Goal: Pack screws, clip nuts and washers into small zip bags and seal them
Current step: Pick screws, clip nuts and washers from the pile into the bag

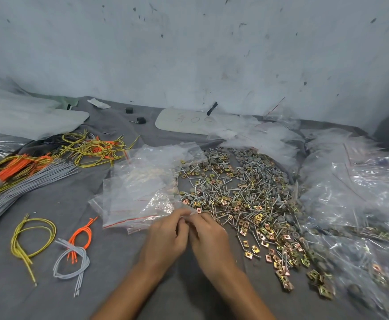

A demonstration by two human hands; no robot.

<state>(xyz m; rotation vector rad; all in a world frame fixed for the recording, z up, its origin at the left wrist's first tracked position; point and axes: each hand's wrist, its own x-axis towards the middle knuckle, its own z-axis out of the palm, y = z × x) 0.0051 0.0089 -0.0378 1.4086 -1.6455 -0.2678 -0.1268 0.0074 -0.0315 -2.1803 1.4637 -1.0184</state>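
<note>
A wide heap of screws, brass clip nuts and grey washers (246,195) lies on the grey cloth at centre right. Left of it sits a stack of empty small zip bags (140,183) with red seal lines. My left hand (168,236) and my right hand (208,234) meet at the near edge of that stack, fingers curled, both pinching the edge of one small clear zip bag (165,209). What the bag holds is hidden by my fingers.
Filled zip bags (355,204) pile up at the right. Bundles of yellow, orange and grey wires (27,172) lie at the left, with loose wire loops (34,239) nearer me. A white board (184,123) and plastic sheets lie by the wall.
</note>
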